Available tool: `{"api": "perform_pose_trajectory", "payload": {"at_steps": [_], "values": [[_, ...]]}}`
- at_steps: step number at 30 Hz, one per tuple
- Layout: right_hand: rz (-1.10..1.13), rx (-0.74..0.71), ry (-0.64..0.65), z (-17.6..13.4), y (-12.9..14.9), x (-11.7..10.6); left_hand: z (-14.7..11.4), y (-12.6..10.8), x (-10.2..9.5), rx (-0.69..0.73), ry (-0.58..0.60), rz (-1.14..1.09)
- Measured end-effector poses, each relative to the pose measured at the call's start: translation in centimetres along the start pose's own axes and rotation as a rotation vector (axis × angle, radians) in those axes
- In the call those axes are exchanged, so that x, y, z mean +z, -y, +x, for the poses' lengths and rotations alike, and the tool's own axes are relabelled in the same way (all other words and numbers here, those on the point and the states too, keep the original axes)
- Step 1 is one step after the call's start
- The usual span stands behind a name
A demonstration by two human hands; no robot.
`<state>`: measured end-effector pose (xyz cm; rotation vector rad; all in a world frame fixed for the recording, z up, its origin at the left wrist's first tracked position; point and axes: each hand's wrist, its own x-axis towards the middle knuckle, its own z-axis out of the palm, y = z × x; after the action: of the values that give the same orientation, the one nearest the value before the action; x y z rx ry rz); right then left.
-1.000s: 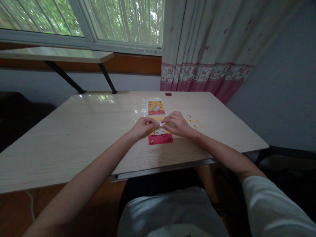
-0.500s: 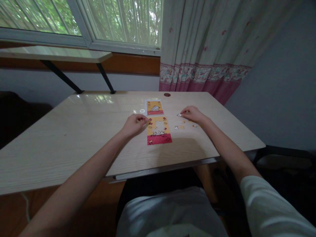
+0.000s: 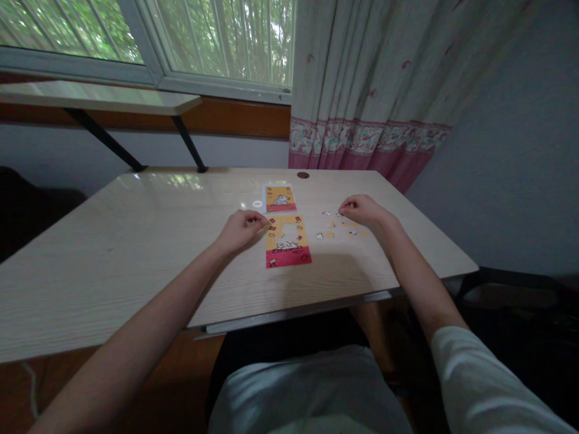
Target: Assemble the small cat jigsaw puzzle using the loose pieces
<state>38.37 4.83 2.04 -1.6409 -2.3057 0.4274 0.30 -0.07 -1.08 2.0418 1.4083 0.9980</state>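
Facing a pale wood-grain surface (image 3: 113, 265), a person in a light short-sleeved shirt (image 3: 307, 392) has both forearms stretched over it. Nearest on the surface lies the flat jigsaw puzzle (image 3: 288, 245), red along its lower part and yellow above, with a white cartoon animal and a pale, irregular gap in the upper middle. To its right, well apart from the front edge, several loose jigsaw pieces are scattered: a white piece (image 3: 319, 235) just beside the puzzle, a yellow piece (image 3: 330, 235) next to that, and others farther right.

The left hand (image 3: 239, 231) is at the puzzle's upper left edge, thumb and forefinger curled with their tips close together; whether they pinch anything cannot be told. The right hand (image 3: 364, 210) hovers low over the far side of the loose pieces, fingertips drawn together at a small black-and-white piece (image 3: 339, 214); whether it is gripped or only touched is too small to tell. Another white piece (image 3: 325, 212) lies just to the left of those fingertips.

Beyond the puzzle is a smaller printed card (image 3: 280, 198) in matching yellow and red. Farther back come a round brown hole (image 3: 303, 175) in the surface, a raised shelf (image 3: 90, 96) on black supports, a floral curtain (image 3: 366, 90) with a pink hem, and a window (image 3: 221, 42) showing green foliage behind bars.
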Motion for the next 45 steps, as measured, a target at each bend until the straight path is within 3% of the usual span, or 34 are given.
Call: {"api": "perform_pose_trajectory", "payload": {"at_steps": [8,16,27,41,45], "values": [[0.129,0.079,0.244,-1.4,-3.7,-2.2,0.0,0.3,0.1,0.004,-0.01,0.0],[0.114,0.003,0.48,-2.2,-0.4,-1.8,-0.1,-0.3,0.1,-0.015,0.02,0.017],[-0.001,0.008,0.461,-2.0,0.5,-1.1,-0.1,-0.2,0.3,0.008,0.013,0.001],[0.085,-0.013,0.438,-2.0,1.0,-0.9,-0.1,-1.0,0.2,-0.015,0.038,0.015],[0.264,-0.063,0.412,-2.1,2.0,-1.0,-0.1,-1.1,0.2,-0.015,0.041,0.032]]}}
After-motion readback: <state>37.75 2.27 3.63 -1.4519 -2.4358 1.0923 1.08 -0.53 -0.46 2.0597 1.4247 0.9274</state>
